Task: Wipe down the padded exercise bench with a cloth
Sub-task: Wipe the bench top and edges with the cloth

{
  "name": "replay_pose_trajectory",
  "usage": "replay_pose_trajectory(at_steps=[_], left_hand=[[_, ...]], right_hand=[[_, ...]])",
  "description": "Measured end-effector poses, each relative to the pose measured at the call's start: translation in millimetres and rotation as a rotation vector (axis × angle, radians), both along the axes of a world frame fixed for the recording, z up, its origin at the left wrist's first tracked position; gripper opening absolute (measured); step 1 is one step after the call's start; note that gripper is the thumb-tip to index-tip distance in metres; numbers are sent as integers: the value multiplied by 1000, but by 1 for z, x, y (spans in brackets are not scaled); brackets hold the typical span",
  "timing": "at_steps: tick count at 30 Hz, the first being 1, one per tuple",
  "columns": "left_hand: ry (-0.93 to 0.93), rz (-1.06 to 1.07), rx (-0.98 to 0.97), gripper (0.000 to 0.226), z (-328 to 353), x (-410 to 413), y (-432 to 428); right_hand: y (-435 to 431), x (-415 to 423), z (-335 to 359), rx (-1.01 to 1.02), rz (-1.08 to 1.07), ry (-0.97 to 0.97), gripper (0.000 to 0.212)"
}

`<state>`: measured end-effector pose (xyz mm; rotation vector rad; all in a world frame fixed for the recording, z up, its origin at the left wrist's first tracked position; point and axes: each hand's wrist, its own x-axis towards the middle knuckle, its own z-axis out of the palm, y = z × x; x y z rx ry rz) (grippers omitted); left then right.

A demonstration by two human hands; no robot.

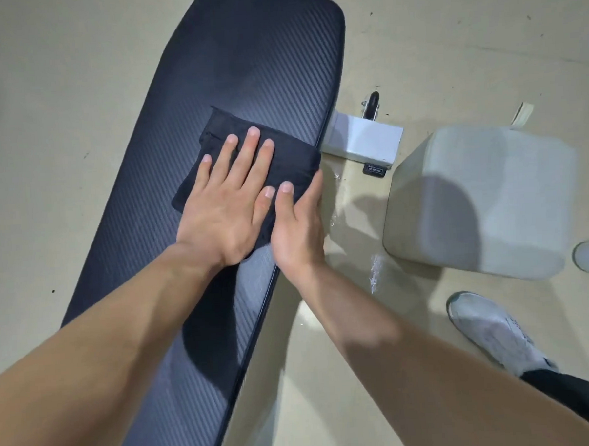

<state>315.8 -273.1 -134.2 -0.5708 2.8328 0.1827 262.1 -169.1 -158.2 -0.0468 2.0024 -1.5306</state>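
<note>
A long dark padded bench (237, 72) with a ribbed texture runs from the lower left to the top middle. A folded black cloth (282, 155) lies on its right half, near the pad's edge. My left hand (227, 199) presses flat on the cloth with fingers spread. My right hand (298, 222) sits at the cloth's right edge, thumb on top and fingers curled over the bench's side.
The bench's white metal foot (364, 140) with a small wheel (371, 104) sticks out on the right. A pale plastic jug (483, 199) stands on the beige floor beside it. Wet streaks (375, 269) mark the floor. My white shoe (489, 328) is at the lower right.
</note>
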Motion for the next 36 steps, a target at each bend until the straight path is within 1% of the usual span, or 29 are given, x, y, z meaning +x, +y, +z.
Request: replay_pose_trajectory(at_steps=[3, 5, 8, 10, 11, 13, 14, 19, 21, 23, 24, 26, 27, 28, 30, 31, 33, 36], left_hand=[[-7, 1, -21, 60, -2, -60, -17], [-7, -5, -33, 60, -2, -94, -27], [-10, 9, -34, 60, -3, -143, -41], [-2, 33, -25, 60, -4, -171, -49], [0, 38, -22, 60, -3, -185, -54], [-18, 42, -23, 60, -1, -205, -64], [-27, 45, -22, 59, 0, -211, -68], [56, 9, -38, 55, -6, -243, -90], [37, -37, -87, 58, -1, -257, -106], [-35, -47, -87, 59, 9, -271, -119], [-71, -21, -93, 54, 12, -277, -122], [-132, 57, -119, 42, 14, -282, -120], [-135, 48, -132, 40, 12, -283, -117], [-131, -3, -149, 39, 10, -281, -114], [-63, -137, -183, 46, 2, -271, -110], [-22, -130, -147, 49, 0, -266, -107], [39, -81, -79, 50, -3, -256, -99], [80, -171, -48, 53, -7, -234, -81]], right_hand=[[-18, -59, -3, 11, -19, -23, 59], [-29, -91, -5, 33, 5, -37, 59], [-45, -143, -8, 3, 37, -68, 58], [-56, -177, -10, -7, 95, -71, 56], [-61, -194, -9, -2, 143, -78, 59], [-66, -218, -6, 30, 243, -113, 65], [-68, -226, -4, 52, 279, -124, 65], [-89, -267, 4, 125, 354, -68, 55], [-106, -284, 13, 164, 430, -77, 54], [-120, -290, 19, 189, 455, -99, 49], [-125, -292, 18, 192, 437, -96, 46], [-123, -285, 15, 167, 331, -97, 39], [-117, -278, 14, 154, 274, -97, 37], [-110, -270, 11, 136, 214, -106, 38], [-99, -251, 6, 86, 91, -130, 44], [-94, -241, 5, 59, 31, -138, 46], [-86, -218, 6, 31, -44, -129, 48], [-73, -186, 5, -10, -90, -155, 52]])
